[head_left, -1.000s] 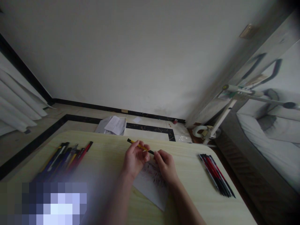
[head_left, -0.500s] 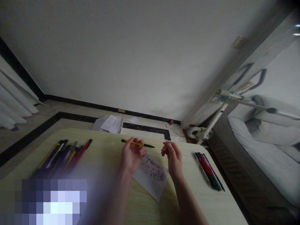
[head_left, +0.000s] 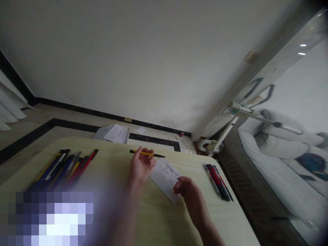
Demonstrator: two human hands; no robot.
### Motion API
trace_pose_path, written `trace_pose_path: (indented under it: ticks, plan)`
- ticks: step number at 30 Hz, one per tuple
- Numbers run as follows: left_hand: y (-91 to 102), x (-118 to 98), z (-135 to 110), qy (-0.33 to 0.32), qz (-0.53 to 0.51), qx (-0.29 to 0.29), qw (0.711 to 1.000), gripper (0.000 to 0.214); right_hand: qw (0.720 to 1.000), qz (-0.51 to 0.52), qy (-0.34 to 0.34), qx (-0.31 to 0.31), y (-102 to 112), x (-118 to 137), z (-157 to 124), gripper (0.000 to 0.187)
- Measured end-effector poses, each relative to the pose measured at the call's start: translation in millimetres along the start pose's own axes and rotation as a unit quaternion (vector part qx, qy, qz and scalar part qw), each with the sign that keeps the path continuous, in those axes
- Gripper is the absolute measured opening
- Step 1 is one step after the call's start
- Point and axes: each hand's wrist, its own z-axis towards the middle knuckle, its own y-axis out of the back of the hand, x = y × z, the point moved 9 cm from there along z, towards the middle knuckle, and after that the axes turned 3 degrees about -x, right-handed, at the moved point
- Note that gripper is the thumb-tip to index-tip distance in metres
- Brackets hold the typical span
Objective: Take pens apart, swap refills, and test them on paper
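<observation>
My left hand (head_left: 139, 167) pinches a yellow and black pen (head_left: 146, 154) and holds it level over the pale wooden table (head_left: 153, 218). My right hand (head_left: 186, 188) rests closed on the near corner of a white slip of paper (head_left: 165, 175) with dark scribbles, which lies flat between my hands. Whether the fingers grip the paper or only press on it is not clear.
A bundle of blue, yellow and red pens (head_left: 65, 167) lies at the table's left. A row of red and black pens (head_left: 218, 182) lies at the right edge. Loose papers (head_left: 114, 133) lie on the floor beyond. A bed (head_left: 282, 164) stands to the right.
My right hand let go of the pen's tip, lifted away, then came down onto the paper's near corner. My left hand kept the pen. The view swung to the right.
</observation>
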Motion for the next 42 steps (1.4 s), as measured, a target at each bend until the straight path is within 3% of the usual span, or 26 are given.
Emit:
trace_pose_path:
  ticks: [4,14,18,21,23,25,28,33,38,42]
  plan:
    - [0.3,-1,0,0.000,0.012,-0.005,1.000,0.019,0.980,0.187,-0.072,-0.020,0,16,10,0.054]
    - [-7.0,5,1,0.015,0.082,0.012,0.996,0.019,0.972,0.219,-0.079,0.032,-32,46,-8,0.068]
    - [-7.4,9,0,0.018,0.159,-0.014,0.987,0.020,0.986,0.155,-0.056,0.033,-26,53,-7,0.060]
    - [-7.4,21,-2,0.046,0.231,-0.024,0.972,0.019,0.997,0.063,0.031,-0.006,-15,61,-4,0.031]
    - [-9.2,26,-4,0.050,0.282,-0.020,0.958,0.021,0.992,-0.054,0.093,-0.061,-9,66,-4,0.014]
    - [-12.8,33,-7,0.057,0.326,0.000,0.944,0.025,0.967,-0.199,0.133,-0.092,-12,69,-6,0.012]
    - [-13.9,41,-12,0.076,0.385,0.026,0.920,0.028,0.914,-0.366,0.164,-0.061,-31,63,-7,0.020]
    - [-8.7,46,-16,0.091,0.455,0.044,0.885,0.027,0.873,-0.455,0.171,-0.030,-38,49,-5,0.012]
    - [-15.1,60,-23,0.151,0.439,0.096,0.880,0.026,0.855,-0.476,0.200,-0.049,-14,57,-3,0.017]
    - [-14.2,72,-27,0.205,0.422,0.096,0.878,0.031,0.847,-0.476,0.207,-0.114,40,75,-5,0.011]
